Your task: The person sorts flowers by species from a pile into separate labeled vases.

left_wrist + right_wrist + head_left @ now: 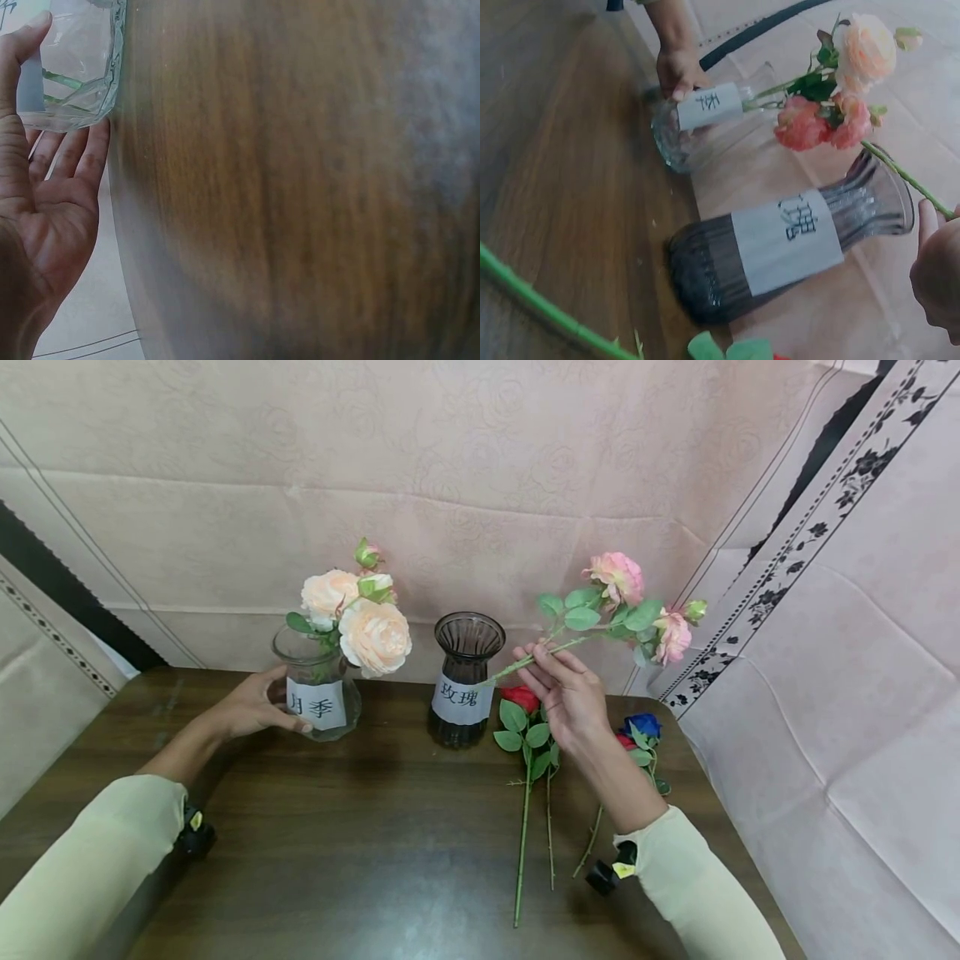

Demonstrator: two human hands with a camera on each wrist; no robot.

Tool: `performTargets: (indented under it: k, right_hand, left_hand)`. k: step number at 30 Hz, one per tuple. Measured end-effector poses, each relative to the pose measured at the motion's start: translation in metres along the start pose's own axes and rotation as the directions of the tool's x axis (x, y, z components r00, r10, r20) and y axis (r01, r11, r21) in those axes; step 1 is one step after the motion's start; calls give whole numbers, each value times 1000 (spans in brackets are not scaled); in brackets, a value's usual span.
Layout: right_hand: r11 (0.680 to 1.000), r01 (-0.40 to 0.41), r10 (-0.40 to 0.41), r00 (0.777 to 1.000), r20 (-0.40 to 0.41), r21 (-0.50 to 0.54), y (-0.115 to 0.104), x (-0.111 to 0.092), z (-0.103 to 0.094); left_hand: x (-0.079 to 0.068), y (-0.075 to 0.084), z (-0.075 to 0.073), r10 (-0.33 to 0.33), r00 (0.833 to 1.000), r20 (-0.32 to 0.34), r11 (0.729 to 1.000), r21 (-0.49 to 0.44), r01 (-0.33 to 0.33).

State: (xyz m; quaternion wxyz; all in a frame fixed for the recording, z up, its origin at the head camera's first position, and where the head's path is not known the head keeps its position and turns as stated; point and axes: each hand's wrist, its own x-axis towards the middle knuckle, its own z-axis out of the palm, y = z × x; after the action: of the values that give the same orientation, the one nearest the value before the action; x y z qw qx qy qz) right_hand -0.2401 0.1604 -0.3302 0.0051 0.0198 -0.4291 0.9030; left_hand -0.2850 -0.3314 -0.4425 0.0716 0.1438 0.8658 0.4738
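My left hand (258, 703) grips the clear glass vase (300, 650) at its side, thumb over the front by the white label (317, 703). Cream roses (375, 637) and buds stand in that vase. In the left wrist view, green stem ends (64, 79) show through the glass. My right hand (573, 697) pinches the green stem of a pink rose spray (617, 578), held tilted with its blooms to the upper right. The stem's lower end overlaps the dark glass vase (459, 727), which stands upright between my hands with its own label (787, 240).
Beneath my right hand, a red rose (521, 697) with a long stem lies on the brown table (360, 860). A blue rose (642, 725) lies farther right, with another red bloom beside it. Pale patterned cloth (450, 460) hangs behind the table.
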Motion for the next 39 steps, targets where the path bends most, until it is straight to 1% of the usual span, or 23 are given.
performTargets:
  k: [7, 13, 17, 21, 27, 35, 39]
  right_hand:
    - [995, 102, -102, 994, 24, -7, 6, -1, 21]
    - [982, 188, -187, 982, 32, -13, 13, -4, 35]
    - [974, 225, -224, 974, 41, -26, 17, -6, 44]
    - [969, 243, -241, 969, 56, -36, 21, -8, 53]
    - [966, 253, -250, 966, 62, -51, 30, -12, 68]
    - [965, 256, -253, 966, 53, -54, 48, -17, 87]
    - [966, 249, -245, 967, 62, -66, 58, -20, 94]
  left_hand:
    - [1, -3, 0, -8, 1000, -1, 1000, 10, 8]
    - [2, -4, 1, -10, 1000, -5, 1000, 25, 10]
    - [2, -4, 1, -8, 1000, -6, 1000, 24, 8]
    - [2, -3, 1, -12, 1000, -9, 999, 39, 12]
    - [2, -6, 0, -12, 1000, -5, 999, 34, 13]
    - [2, -6, 0, -7, 1000, -4, 999, 31, 8]
    - [2, -4, 0, -9, 1000, -3, 1000, 28, 9]
